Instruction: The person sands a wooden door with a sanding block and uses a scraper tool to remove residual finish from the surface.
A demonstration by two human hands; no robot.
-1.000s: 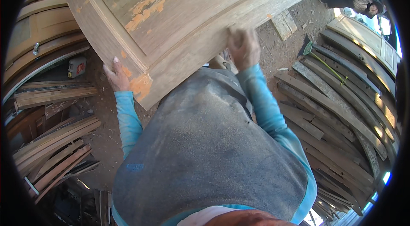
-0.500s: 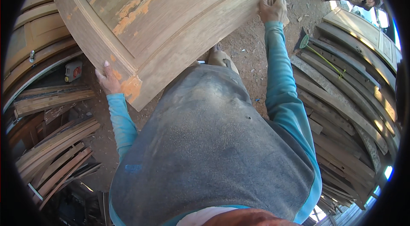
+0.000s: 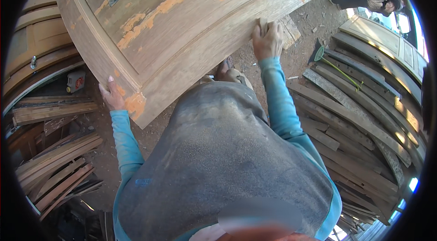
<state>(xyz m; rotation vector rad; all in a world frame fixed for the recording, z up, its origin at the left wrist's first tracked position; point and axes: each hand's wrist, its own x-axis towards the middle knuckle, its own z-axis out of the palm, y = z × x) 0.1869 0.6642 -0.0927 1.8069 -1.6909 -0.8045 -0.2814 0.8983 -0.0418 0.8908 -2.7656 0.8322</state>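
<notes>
Currently, a panelled wooden door (image 3: pixel 182 47) spreads ahead of both hands' fingers. The left hand (image 3: pixel 113 97) touches its end beside an orange patch (image 3: pixel 135 103); whether those fingers grip cannot be told. The right hand (image 3: pixel 267 40) has fingers clasping a small tan block (image 3: pixel 262 23) at the near edge, weathered planks (image 3: pixel 334 108) to their right.

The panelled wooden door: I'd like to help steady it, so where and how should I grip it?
Probably grip the door by the plain border along its long near side, coming from the side facing the wearer. It appears raised above the floor, likely leaving that side free to be clasped from above and below.
</notes>
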